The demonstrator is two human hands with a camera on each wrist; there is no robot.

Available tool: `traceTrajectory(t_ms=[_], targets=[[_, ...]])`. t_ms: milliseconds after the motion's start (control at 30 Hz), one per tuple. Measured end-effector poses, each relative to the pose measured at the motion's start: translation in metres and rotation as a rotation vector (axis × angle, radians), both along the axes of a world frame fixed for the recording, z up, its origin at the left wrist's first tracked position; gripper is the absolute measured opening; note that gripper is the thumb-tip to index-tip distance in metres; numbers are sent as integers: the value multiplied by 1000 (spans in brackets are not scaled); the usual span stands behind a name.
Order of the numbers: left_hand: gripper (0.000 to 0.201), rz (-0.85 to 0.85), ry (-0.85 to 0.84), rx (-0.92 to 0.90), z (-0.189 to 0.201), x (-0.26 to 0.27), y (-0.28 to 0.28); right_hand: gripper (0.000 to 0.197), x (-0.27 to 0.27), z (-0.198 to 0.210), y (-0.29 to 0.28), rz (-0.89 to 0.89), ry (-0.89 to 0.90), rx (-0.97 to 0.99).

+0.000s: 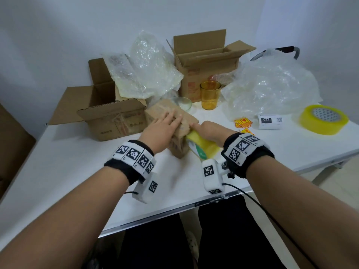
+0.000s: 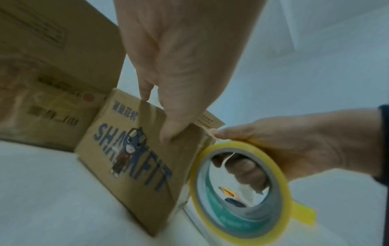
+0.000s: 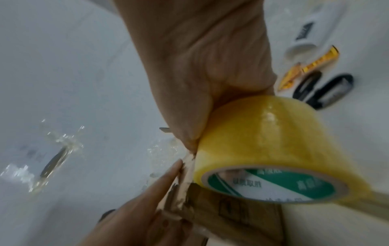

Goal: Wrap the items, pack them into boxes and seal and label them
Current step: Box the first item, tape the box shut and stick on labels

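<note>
A small closed cardboard box with blue print stands on the white table in front of me. My left hand lies flat on its top with straight fingers; in the left wrist view the thumb presses its near face. My right hand grips a yellow tape roll held against the box's right side, fingers through the core. In the right wrist view the tape roll touches the box edge. A tape strip runs from the roll onto the box.
Two open cardboard boxes stand behind, with crumpled bubble wrap. An amber glass cup and a clear bowl sit behind the small box. A second tape roll, label roll and yellow stickers lie right.
</note>
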State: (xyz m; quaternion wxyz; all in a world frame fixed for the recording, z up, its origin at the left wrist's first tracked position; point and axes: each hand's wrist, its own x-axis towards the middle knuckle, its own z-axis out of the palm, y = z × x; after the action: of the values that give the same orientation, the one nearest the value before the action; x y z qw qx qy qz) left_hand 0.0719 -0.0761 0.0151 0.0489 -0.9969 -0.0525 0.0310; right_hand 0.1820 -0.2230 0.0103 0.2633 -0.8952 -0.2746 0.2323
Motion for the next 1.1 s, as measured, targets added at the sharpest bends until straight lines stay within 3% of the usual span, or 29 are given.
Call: traceTrajectory(t_ms=[100, 167, 233, 367, 467, 667, 867, 1100], targets=[[70, 87, 15, -316, 2, -4, -2, 59, -7, -5, 4, -66, 176, 205], [65, 130, 39, -432, 1, 0, 5, 55, -11, -5, 2, -86, 367, 354], [72, 115, 4, -467, -1, 3, 7, 55, -12, -2, -6, -39, 504, 406], [49, 13, -153, -478, -14, 4, 5, 42, -9, -7, -18, 58, 632, 499], [47, -4, -262, -492, -29, 8, 15, 31, -11, -9, -20, 30, 746, 550], [47, 41, -245, -477, -32, 10, 24, 30, -14, -8, -24, 12, 766, 564], [45, 72, -241, -507, -27, 10, 22, 31, -17, -11, -25, 5, 724, 453], [52, 190, -305, -455, -25, 18, 9, 27, -18, -1, -16, -80, 851, 370]])
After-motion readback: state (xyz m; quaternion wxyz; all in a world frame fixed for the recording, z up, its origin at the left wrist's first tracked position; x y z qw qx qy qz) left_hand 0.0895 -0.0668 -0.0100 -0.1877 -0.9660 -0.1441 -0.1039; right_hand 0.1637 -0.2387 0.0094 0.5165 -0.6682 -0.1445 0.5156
